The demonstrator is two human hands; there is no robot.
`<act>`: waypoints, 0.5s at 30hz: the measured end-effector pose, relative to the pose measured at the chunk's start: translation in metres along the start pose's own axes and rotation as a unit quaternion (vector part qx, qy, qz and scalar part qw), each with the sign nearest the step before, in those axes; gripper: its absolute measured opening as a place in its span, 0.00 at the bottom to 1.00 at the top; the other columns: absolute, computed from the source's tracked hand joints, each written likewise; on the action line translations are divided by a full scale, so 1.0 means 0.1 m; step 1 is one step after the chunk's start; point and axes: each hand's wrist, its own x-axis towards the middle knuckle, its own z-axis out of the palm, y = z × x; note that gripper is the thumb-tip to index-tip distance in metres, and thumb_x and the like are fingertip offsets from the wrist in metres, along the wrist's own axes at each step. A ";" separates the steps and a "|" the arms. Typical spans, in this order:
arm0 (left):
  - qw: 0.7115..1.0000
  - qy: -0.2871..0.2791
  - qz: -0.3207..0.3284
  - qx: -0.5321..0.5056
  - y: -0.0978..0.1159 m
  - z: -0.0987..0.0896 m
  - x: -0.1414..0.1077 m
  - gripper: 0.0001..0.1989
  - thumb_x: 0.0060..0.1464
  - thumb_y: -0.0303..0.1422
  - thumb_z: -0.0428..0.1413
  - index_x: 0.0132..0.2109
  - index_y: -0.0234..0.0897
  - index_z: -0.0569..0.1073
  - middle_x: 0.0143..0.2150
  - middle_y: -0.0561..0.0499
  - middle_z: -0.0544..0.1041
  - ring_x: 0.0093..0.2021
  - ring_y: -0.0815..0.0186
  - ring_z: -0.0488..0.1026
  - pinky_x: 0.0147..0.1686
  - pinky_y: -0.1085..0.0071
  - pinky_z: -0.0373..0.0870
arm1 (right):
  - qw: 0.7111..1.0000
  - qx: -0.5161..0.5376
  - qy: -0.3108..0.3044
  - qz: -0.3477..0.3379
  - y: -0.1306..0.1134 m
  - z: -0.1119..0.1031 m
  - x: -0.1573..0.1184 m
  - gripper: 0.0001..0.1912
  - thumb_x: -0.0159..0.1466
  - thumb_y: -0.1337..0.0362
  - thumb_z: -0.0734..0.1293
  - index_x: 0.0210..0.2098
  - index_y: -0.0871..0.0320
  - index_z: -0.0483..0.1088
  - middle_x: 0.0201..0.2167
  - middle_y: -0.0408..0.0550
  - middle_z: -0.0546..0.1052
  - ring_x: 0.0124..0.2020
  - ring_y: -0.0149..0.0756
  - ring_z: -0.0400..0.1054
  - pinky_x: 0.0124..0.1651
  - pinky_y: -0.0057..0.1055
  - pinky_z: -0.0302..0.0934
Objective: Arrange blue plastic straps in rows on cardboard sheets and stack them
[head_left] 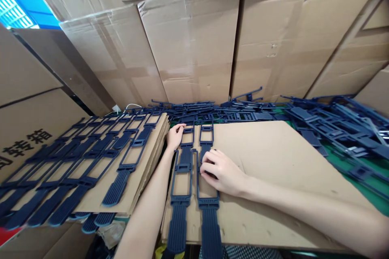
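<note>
While the left hand (175, 136) bends at the far end of one dark-blue plastic frame (178, 226) and the right hand (223, 172) half-curls over its matching neighbour (211, 230), any pinch in either grip hidden, a flat brown cardboard sheet (267, 149) supports both, seemingly keeping them level.

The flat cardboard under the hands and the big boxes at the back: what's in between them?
A messy pile of dark blue frames lies between the flat cardboard and the big boxes. The head view shows it.
</note>
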 end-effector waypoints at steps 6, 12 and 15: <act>1.000 0.005 0.003 0.002 -0.02 0.00 0.01 0.13 0.54 0.32 0.49 0.39 0.38 0.78 0.43 0.48 0.79 0.45 0.61 0.75 0.50 0.65 0.67 | 1.000 0.011 0.000 0.002 0.00 0.01 0.01 0.08 0.64 0.68 0.60 0.29 0.59 0.67 0.32 0.48 0.68 0.34 0.34 0.58 0.39 0.32 0.54; 1.000 -0.004 0.011 -0.006 -0.02 -0.02 0.02 0.14 0.54 0.34 0.48 0.39 0.38 0.78 0.44 0.47 0.79 0.47 0.59 0.74 0.53 0.63 0.65 | 1.000 0.004 0.001 -0.005 0.03 0.01 0.02 0.06 0.62 0.69 0.60 0.29 0.58 0.66 0.32 0.48 0.69 0.35 0.34 0.58 0.39 0.32 0.53; 1.000 -0.004 0.016 -0.010 0.00 -0.04 0.01 0.15 0.53 0.36 0.49 0.39 0.37 0.78 0.44 0.46 0.79 0.48 0.58 0.73 0.53 0.62 0.65 | 1.000 0.009 -0.002 -0.010 0.05 0.00 0.01 0.05 0.62 0.68 0.61 0.30 0.58 0.67 0.33 0.48 0.69 0.35 0.34 0.59 0.38 0.32 0.54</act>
